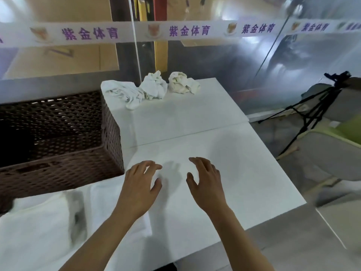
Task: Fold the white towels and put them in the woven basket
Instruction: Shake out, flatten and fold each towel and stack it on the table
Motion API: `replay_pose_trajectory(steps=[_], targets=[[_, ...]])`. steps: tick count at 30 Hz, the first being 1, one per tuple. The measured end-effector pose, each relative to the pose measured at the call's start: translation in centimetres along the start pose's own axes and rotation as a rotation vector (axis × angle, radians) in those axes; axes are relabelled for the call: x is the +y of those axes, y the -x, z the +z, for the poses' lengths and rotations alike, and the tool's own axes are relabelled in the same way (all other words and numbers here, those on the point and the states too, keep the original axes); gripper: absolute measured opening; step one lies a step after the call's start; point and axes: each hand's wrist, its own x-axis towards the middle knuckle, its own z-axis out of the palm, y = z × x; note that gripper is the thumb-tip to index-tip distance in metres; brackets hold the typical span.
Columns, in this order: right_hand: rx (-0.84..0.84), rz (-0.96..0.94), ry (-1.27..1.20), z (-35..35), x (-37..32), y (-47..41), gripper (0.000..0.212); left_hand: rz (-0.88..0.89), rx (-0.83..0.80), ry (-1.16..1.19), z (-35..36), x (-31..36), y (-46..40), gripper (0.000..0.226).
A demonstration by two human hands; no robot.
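The woven basket (58,133) is running off the left edge; a blurred, possibly folded towel (39,222) is lying bottom-left.

Head-high, facing down over table (195,118)

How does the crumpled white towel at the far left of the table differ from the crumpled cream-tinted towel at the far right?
The crumpled white towel is whiter and spread flatter, reaching the table's left edge; the crumpled cream-tinted towel is yellower, bunched into a tighter ball and lies away from the edges. Both are unfolded and untouched.
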Motion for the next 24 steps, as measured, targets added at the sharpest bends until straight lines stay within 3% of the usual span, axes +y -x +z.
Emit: replay_pose_trajectory(steps=[12,24], targets=[[-0.092,0.011,0.01,-0.4,8.0,-15.5,0.045,-0.052,-0.039,-0.032,5.9,1.6,-16.6,0.032],[-0.261,-0.12,0.033,5.1,17.0,-41.3,0.044,-0.245,-0.073,-0.053,18.7,-0.5,-33.2,0.03]])
